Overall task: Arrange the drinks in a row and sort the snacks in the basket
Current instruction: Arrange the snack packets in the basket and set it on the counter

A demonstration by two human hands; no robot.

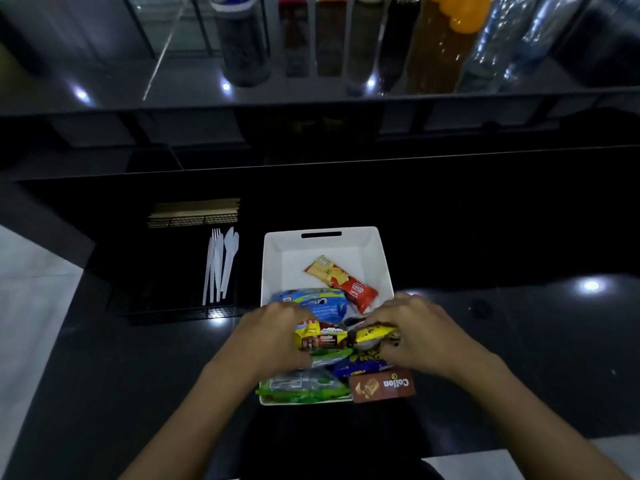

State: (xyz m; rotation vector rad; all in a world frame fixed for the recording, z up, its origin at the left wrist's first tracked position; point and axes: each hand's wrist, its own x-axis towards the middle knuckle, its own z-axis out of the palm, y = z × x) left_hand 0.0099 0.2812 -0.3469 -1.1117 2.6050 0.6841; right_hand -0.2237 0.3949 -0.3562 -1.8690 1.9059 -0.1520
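White rectangular plastic basket (377,258) on glossy black worktop (519,341), snacks piled near end. Left hand (268,336) grip closed on yellow-brown snack packet (320,337); right hand (420,329) grip closed on yellow crinkled wrapper (372,336). Drinks row (440,39) far, blurred.

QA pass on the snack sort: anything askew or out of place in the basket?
Yes. The brown Collon box hangs over the white basket's near right rim, and the red-and-yellow snack pack lies diagonally by itself at the far end. The rest are heaped under both hands at the near end.
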